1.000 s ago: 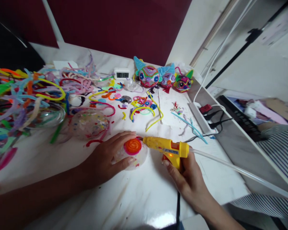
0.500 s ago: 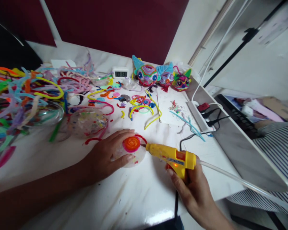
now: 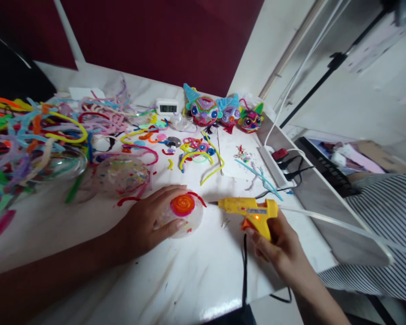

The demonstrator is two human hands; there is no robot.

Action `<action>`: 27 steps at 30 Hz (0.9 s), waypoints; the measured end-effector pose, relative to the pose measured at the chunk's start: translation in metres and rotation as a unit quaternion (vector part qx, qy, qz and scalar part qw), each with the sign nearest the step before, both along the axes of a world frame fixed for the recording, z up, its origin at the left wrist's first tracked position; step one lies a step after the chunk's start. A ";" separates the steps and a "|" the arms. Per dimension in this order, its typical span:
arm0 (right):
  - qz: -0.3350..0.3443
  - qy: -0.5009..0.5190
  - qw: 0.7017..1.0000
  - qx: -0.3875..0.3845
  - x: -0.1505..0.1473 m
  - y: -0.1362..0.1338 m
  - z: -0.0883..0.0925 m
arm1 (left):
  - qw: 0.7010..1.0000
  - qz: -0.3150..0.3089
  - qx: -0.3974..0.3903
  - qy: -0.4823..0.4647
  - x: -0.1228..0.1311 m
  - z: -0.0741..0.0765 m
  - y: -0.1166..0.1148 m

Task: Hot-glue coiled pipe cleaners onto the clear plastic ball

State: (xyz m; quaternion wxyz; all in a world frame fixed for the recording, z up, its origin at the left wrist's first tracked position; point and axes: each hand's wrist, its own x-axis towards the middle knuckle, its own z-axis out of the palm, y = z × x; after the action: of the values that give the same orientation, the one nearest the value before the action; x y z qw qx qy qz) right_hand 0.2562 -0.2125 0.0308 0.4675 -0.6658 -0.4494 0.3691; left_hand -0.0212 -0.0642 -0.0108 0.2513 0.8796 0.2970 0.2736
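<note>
My left hand curves round a clear plastic dome on the white marbled table, thumb and fingers against its sides. On the dome sits a coiled orange disc with a pink rim. A red pipe cleaner piece runs from the disc's top edge out to the right. In my right hand is a yellow glue gun, its orange light lit and a glue stick in its back. The nozzle points left, a short gap from the red piece's end.
Pipe cleaners are heaped at the left. Decorated balls and a digital clock stand at the back. A power strip lies by the right-hand board. Someone's striped clothing shows beyond.
The glue gun in my right hand has moved right, its nozzle now away from the disc. The red piece's outer end shows fully. My left hand stays on the dome.
</note>
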 end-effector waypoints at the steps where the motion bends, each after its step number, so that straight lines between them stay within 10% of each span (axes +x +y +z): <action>1: -0.002 0.011 1.000 -0.016 0.005 0.005 0.002 | 1.000 -0.001 -0.003 -0.003 0.000 0.001 0.000; 7: 0.015 -0.013 0.996 -0.093 0.033 0.031 -0.001 | 1.000 -0.008 -0.002 0.004 -0.001 0.004 0.000; 14: -0.037 -0.401 0.915 0.015 0.032 0.038 0.012 | 1.000 -0.002 0.000 -0.004 0.000 0.002 -0.001; 20: 0.168 -0.315 0.930 0.092 -0.024 0.061 0.018 | 1.000 0.002 -0.009 0.000 0.000 0.001 0.000; 27: 0.216 -0.378 0.900 0.028 -0.054 0.080 0.020 | 1.000 -0.009 -0.010 -0.014 0.000 -0.002 -0.001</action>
State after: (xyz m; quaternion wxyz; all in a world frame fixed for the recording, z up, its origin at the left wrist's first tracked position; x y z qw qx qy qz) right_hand 0.2022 -0.1328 0.0503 0.1899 -0.6285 -0.7353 0.1680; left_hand -0.0216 -0.0650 -0.0125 0.2661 0.8759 0.2884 0.2806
